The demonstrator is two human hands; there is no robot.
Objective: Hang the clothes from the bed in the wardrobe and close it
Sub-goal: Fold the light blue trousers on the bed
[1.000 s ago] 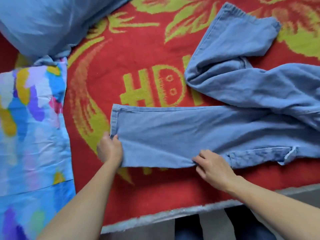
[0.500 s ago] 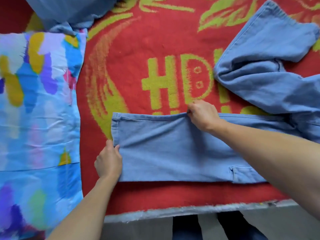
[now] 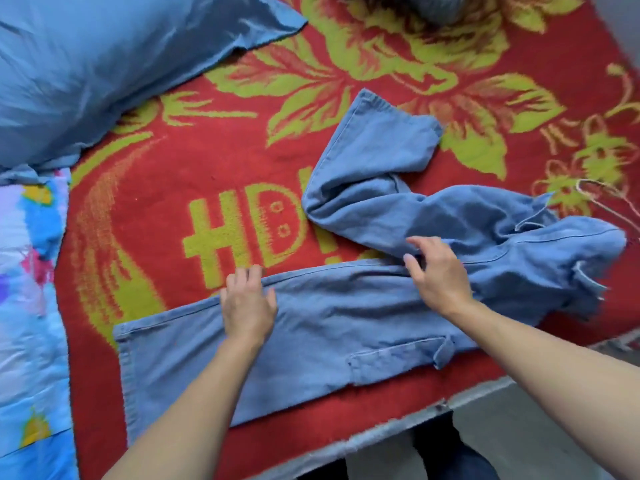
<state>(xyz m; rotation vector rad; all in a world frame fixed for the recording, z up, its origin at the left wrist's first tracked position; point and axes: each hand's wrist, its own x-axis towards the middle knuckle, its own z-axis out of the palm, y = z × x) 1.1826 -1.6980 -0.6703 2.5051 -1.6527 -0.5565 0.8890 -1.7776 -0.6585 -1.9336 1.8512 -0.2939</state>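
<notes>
- As the person leans over the bed (image 3: 381,436), the fingers (image 3: 242,277) of the left hand (image 3: 247,303) lie straight and close together, pressed flat on a pair of light blue jeans (image 3: 346,323); they are released and grasp nothing.
- The fingers of the right hand (image 3: 438,271) are spread and only loosely bent, also released, over the spot where the two trouser legs meet. From here I cannot tell whether they touch the denim or hang just above it.
- The near leg (image 3: 194,368) is stretched out flat, its hem toward the left, and the left hand sits on its far seam.
- A pocket (image 3: 391,362) shows on this leg, near the right forearm, with one corner curled up.
- The far leg (image 3: 374,161) is bent back on itself, its hem pointing up and away, and the waist end lies bunched at the right.
- The jeans rest on a red blanket (image 3: 173,168) with yellow-green flowers and the letters "HD", which covers the bed up to its grey front edge.
- A plain blue pillow (image 3: 86,64) lies at the far left, well apart from the jeans.
- Just below the pillow, a sheet (image 3: 31,306) blotched in blue, purple, pink and yellow runs down the left side.
- A thin pale cord (image 3: 606,192) lies on the blanket at the right, near the bunched waist.
</notes>
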